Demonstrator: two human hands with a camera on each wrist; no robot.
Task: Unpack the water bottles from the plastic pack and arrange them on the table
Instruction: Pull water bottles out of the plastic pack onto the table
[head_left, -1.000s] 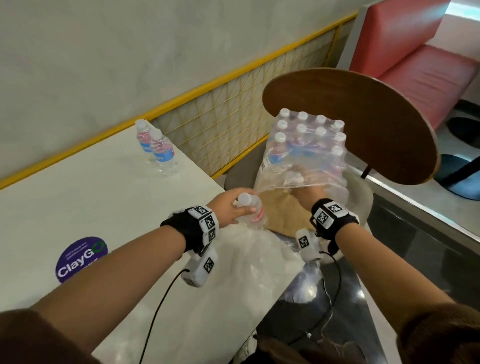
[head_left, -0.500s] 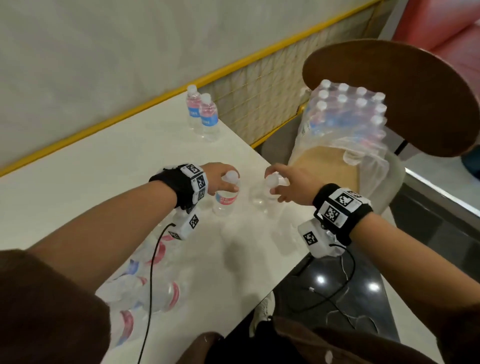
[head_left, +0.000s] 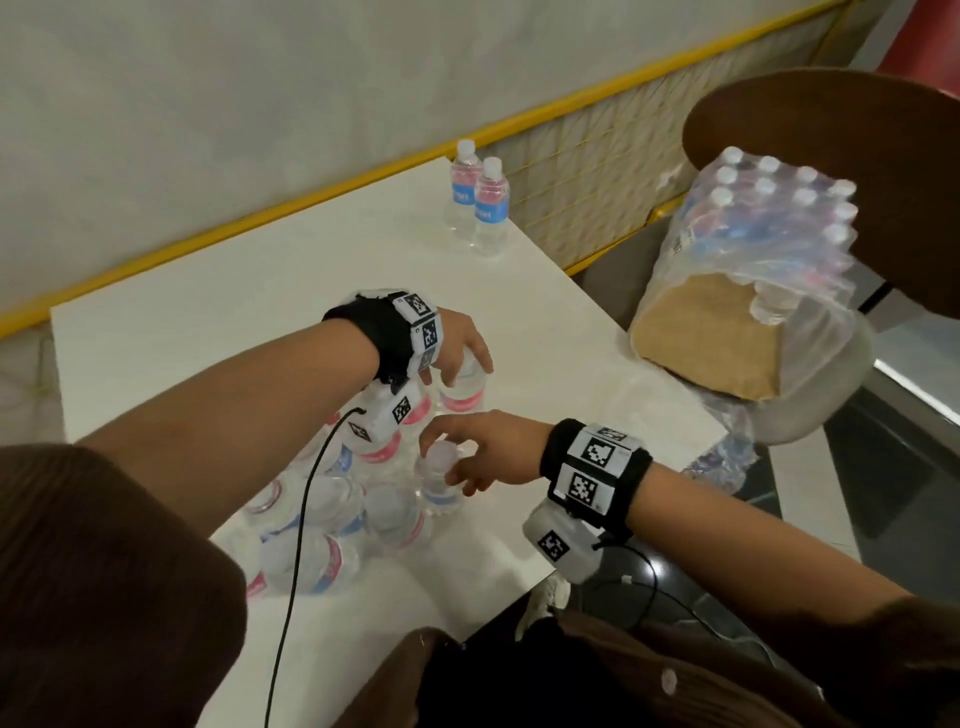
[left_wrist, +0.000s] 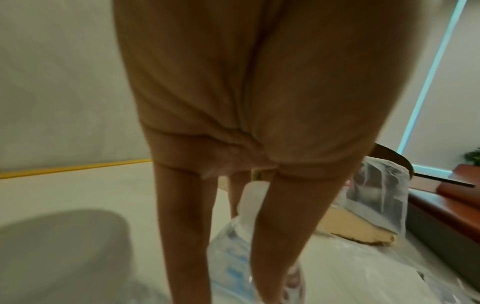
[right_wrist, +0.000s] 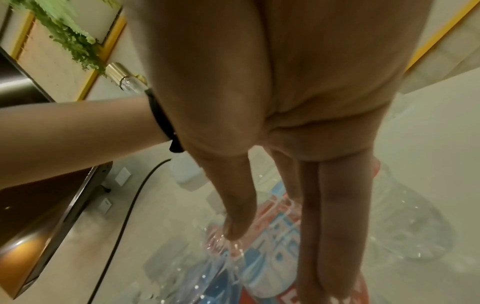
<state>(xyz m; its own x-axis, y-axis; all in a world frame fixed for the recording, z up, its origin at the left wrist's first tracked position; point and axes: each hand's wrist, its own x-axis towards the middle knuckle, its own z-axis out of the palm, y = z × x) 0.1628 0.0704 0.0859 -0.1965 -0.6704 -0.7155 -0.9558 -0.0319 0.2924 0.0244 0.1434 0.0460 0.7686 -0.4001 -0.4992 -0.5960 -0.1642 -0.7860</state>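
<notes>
Water bottles (head_left: 337, 514) clustered upright on white surface (head_left: 218, 322), left hand (head_left: 460, 348) and right hand (head_left: 480, 447) each gripping one by the neck to seat it alongside, shrink-wrapped pack (head_left: 753, 260) half-full on chair, likely for reach.

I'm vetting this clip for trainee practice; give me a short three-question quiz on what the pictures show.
1. True or false: the left hand grips a clear plastic water bottle with a red label from above.
2. Where does the torn shrink-wrapped plastic pack of bottles rest? A) white table B) round wooden chair C) floor
3. How many upright blue-labelled bottles stand at the far corner of the white table?

Key: 1 true; 2 B; 3 two.
</notes>
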